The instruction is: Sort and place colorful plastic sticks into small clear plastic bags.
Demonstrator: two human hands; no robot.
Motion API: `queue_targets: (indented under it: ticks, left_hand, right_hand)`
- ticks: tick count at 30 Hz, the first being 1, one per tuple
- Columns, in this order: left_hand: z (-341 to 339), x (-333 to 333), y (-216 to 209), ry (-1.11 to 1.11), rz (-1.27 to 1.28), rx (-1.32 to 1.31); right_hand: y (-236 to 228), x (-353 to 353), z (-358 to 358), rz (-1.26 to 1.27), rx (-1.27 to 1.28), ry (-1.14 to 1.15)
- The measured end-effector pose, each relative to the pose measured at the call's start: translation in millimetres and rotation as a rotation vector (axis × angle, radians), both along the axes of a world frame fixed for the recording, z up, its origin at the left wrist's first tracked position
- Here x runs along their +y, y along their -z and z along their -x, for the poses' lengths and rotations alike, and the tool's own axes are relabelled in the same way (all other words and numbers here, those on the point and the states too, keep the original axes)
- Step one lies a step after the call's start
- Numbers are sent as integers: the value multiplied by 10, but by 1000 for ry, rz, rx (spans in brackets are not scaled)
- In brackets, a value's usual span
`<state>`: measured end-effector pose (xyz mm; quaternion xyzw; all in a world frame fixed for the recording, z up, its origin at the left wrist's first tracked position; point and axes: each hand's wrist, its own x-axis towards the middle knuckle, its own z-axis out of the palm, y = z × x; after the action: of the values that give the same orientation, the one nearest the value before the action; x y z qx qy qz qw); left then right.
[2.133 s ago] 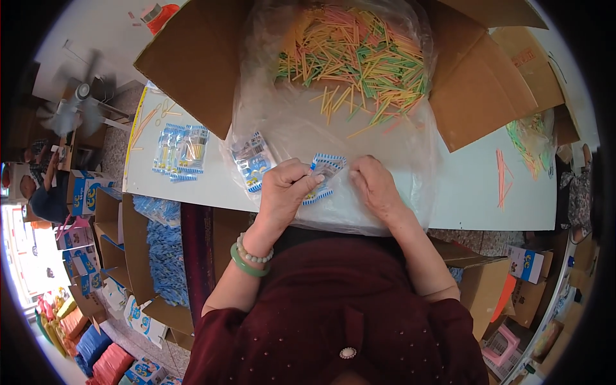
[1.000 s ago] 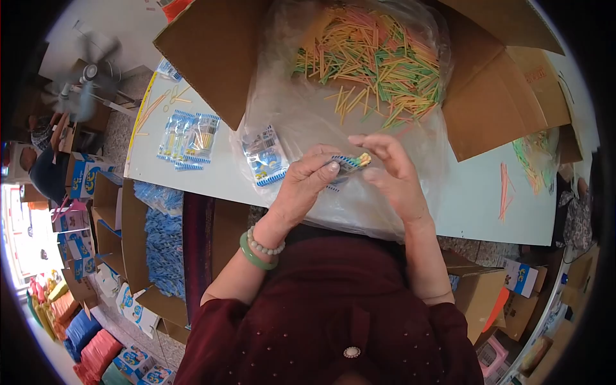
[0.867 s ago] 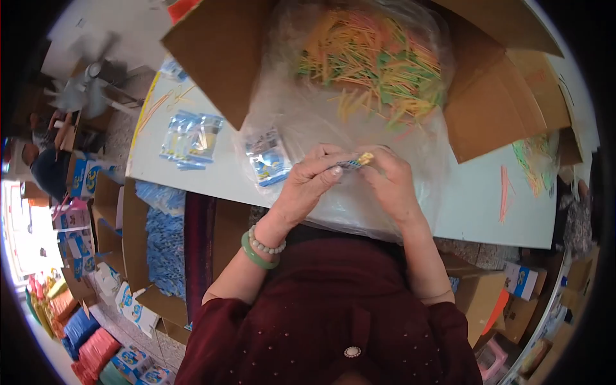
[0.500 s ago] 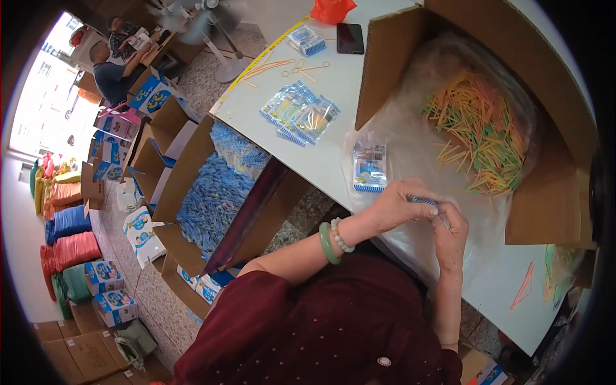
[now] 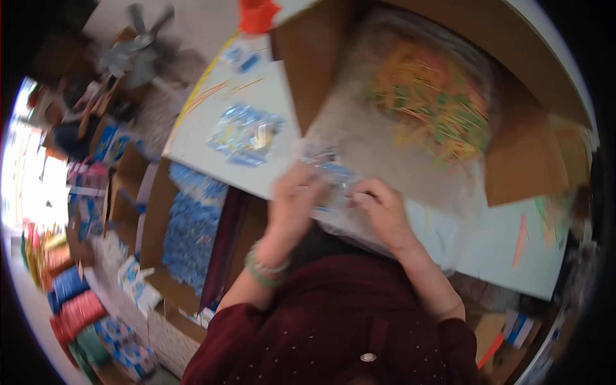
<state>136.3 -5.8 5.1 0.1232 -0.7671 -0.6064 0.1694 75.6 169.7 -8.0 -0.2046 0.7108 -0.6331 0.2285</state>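
Observation:
Motion blurs both hands over the near edge of the white table (image 5: pixel 500 244). My left hand (image 5: pixel 292 202), a green bangle and pale beads at its wrist, is closed on a small clear-and-blue packet (image 5: pixel 324 197). To its right, my right hand (image 5: pixel 384 215) has thumb and fingers pinched together; what they hold, if anything, is too smeared to make out. Just beyond the hands lie more clear-and-blue packets (image 5: pixel 319 154). A large open carton (image 5: pixel 523 157), lined with clear plastic, holds a heap of thin orange, yellow and green sticks (image 5: pixel 443 106).
Several flat packets (image 5: pixel 247 133) and loose sticks (image 5: pixel 208 95) lie farther left on the table. Below its left edge, a carton (image 5: pixel 153 228) holds many blue packets (image 5: pixel 189 237). A fan (image 5: pixel 138 48) stands at the back left; people sit beyond stacked boxes. An orange-red bag (image 5: pixel 258 14) sits at the far edge.
My hands have come apart from their joined grip, the left now by the packets on the table. The whole view has shifted, so the table and carton appear farther left.

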Motion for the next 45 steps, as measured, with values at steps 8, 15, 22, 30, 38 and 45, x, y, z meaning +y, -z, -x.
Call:
queue_targets:
  ticks: [8, 15, 22, 30, 38, 45]
  left_hand:
    - [473, -1120, 542, -382, 1175, -103]
    - [487, -697, 405, -593, 1181, 169]
    - [214, 170, 377, -216, 1023, 436]
    - [292, 316, 420, -71, 898, 371]
    - [309, 355, 385, -57, 780, 317]
    - [673, 1067, 252, 233, -161, 45]
  right_hand:
    - [102, 434, 474, -308, 455, 268]
    - [-14, 959, 1251, -867, 906, 528]
    - [-87, 933, 1953, -1253, 1218, 385]
    - [44, 972, 2239, -1302, 1281, 310]
    - [-233, 1105, 2024, -943, 1416, 547]
    - [9, 751, 997, -204, 254, 451]
